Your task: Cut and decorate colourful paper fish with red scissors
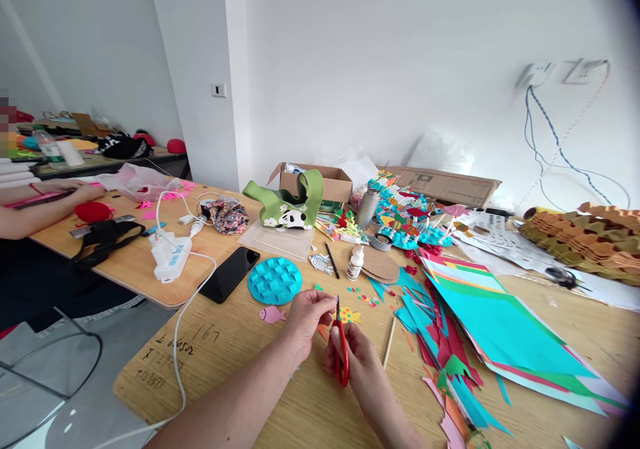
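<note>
Wooden work table [240,362] in a white-walled room, totally buried in craft stuff. The person's right hand [356,362] is clenched around a pair of red scissors [341,363], with the handles in the fist and the blade tips pointing up, while the left hand [306,322] has its fingertips pinched together right next to those tips. Whatever's in that pinch is too small to make out, maybe a scrap of paper, but hard to say. Just beside the hands lie a yellow paper fish [349,315] and an orange paper scrap [324,331], with a pink paper fish [273,314] a bit further left. Bits like these should weigh next to nothing and flop easily, so they look best held by an edge, close to the blades. The scissors look light and stiff, and easiest to control by the handles. Off to the right sits a big stack of coloured paper [500,329], and further up are a teal paper disc [275,280] and a black phone [229,274]. Over on the left, another person's arm [45,202] rests on the table.
</note>
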